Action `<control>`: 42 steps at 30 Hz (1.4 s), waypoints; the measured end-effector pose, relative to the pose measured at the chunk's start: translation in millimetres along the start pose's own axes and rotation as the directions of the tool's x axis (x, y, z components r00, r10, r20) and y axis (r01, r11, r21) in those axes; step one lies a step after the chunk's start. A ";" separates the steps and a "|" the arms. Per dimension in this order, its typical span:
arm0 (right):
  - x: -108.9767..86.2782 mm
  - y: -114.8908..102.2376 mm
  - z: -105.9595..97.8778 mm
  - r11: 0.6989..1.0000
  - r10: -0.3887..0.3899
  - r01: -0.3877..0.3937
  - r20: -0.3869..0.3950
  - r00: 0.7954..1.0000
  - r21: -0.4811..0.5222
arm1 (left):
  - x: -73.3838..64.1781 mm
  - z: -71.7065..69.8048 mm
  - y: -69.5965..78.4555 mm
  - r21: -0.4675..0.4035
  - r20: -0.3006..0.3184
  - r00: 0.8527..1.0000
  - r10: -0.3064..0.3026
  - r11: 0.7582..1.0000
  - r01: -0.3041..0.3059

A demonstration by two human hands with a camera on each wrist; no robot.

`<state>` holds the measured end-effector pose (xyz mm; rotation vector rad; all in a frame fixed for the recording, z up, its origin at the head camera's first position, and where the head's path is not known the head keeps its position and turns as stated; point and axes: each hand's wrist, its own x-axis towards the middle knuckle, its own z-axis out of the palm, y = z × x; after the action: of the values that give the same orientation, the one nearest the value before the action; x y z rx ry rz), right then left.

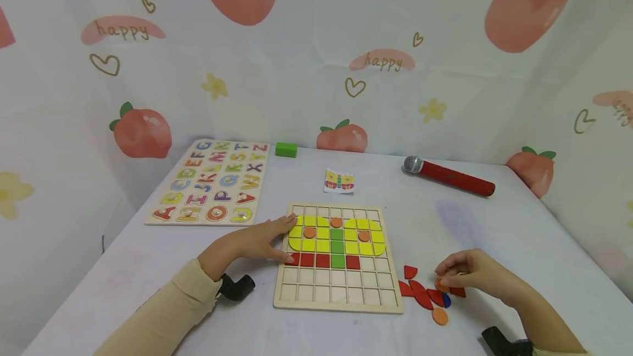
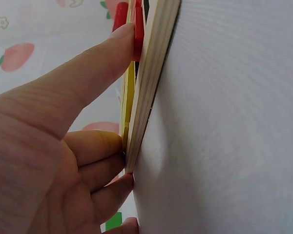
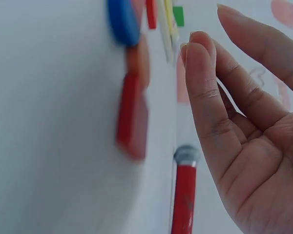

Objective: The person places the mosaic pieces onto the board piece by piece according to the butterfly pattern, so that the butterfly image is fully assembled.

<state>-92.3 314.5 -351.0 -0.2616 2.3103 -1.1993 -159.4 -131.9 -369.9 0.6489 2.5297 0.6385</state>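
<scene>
A wooden grid board (image 1: 338, 294) lies on the table with yellow, green, red and orange pieces forming a pattern in its upper part. My left hand (image 1: 252, 243) rests at the board's left edge; its thumb touches the red square (image 1: 293, 259) at the row's end, and the other fingers lie along the upper left side. To the right of the board, my right hand (image 1: 482, 276) hovers over loose pieces, nearest an orange disc (image 3: 138, 61) and a red piece (image 3: 133, 117). Its fingers are loosely bent, with nothing visible between them in the right wrist view.
Loose red pieces (image 1: 420, 294), a blue piece (image 1: 447, 300) and another orange disc (image 1: 440, 316) lie beside the board. Behind it is a small pattern card (image 1: 339, 181). An alphabet board (image 1: 210, 183), green block (image 1: 286, 150) and red microphone (image 1: 452, 177) sit farther back.
</scene>
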 end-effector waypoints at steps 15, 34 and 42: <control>-28.4 40.0 -4.9 0.997 0.081 -0.080 -0.128 0.989 0.007 | -0.2 1.7 -1.6 -0.003 0.002 1.000 -0.007 1.000 0.007; -19.8 37.0 -1.9 0.997 0.075 -0.073 -0.113 0.991 0.019 | -0.7 -0.5 -0.8 -0.004 0.000 1.000 -0.026 1.000 0.026; -12.3 23.0 -6.8 0.995 0.057 -0.053 -0.057 0.997 0.080 | 1.0 0.6 -1.4 0.013 0.004 1.000 -0.023 1.000 0.022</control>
<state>-84.0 337.7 -361.9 -0.1347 2.2990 -1.2835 -160.2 -132.3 -371.4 0.6248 2.5357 0.6127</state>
